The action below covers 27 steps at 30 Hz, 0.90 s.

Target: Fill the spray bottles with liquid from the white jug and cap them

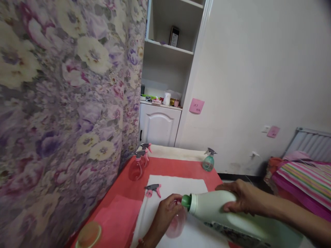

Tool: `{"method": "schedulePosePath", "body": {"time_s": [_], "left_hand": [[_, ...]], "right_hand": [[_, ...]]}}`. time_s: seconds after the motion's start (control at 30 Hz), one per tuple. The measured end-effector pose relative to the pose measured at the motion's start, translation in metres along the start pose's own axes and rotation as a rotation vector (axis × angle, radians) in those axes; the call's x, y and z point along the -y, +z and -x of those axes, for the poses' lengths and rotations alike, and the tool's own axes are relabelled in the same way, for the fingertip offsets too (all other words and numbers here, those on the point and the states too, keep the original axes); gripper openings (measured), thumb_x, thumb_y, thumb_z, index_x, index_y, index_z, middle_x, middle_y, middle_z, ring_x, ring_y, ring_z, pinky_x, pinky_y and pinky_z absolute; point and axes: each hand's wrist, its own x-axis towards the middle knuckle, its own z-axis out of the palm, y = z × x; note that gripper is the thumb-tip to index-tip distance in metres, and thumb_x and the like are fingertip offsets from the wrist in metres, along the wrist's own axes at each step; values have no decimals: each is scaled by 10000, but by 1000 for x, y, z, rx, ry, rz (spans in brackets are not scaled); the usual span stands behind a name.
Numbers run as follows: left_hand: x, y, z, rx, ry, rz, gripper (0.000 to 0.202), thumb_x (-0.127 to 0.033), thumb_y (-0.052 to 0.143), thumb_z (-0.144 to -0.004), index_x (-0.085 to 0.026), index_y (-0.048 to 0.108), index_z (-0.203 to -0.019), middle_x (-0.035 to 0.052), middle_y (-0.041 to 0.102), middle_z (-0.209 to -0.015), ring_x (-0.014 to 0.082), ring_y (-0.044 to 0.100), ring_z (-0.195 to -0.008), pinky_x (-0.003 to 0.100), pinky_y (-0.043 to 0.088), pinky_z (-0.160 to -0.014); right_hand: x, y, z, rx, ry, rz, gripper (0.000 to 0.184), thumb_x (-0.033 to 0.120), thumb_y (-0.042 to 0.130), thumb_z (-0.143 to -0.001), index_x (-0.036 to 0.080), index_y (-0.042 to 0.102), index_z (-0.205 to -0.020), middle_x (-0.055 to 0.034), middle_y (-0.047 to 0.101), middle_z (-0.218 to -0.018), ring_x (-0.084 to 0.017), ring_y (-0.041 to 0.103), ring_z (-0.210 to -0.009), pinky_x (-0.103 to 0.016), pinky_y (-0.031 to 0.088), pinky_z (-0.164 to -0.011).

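My right hand (241,198) grips a large pale green detergent bottle (227,215), tipped on its side with its green spout (186,201) pointing left. My left hand (165,213) wraps around a small clear pink bottle (177,224) right under the spout, standing on a white cloth (176,186). A pink and grey spray trigger head (153,189) with its tube lies loose on the cloth, just left of my left hand.
The table has a red cover (124,206). Two pink spray bottles (138,165) stand at its far left, a teal spray bottle (208,161) at its far right. A floral curtain (64,103) hangs on the left. A white cabinet (159,124) stands behind, striped bedding (305,175) at right.
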Motion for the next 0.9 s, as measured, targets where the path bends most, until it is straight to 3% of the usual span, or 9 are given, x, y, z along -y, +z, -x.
{"method": "schedulePosePath", "body": {"time_s": [0.3, 0.53, 0.9], "left_hand": [[3, 1, -3, 11, -19, 43, 203, -194, 674, -703, -176, 728, -898, 26, 743, -844, 210, 658, -838, 264, 473, -717], [4, 1, -2, 20, 1, 44, 205, -188, 673, -724, -180, 731, -920, 39, 754, -896, 220, 668, -900, 272, 478, -781], [-4, 1, 2, 15, -1, 18, 182, -224, 676, -724, -182, 734, -892, 29, 748, -855, 217, 662, -868, 280, 481, -788]], "right_hand": [[9, -10, -1, 34, 0, -36, 381, 410, 712, -750, 240, 690, -1090, 25, 693, -763, -94, 542, -570, -154, 370, -472], [11, -14, -3, 62, 3, -1, 367, 443, 712, -739, 236, 697, -1042, 18, 692, -795, -128, 594, -652, -180, 410, -561], [14, -15, -3, 75, 63, 1, 391, 446, 707, -736, 242, 691, -1068, 4, 705, -756, -106, 563, -529, -184, 398, -470]]}}
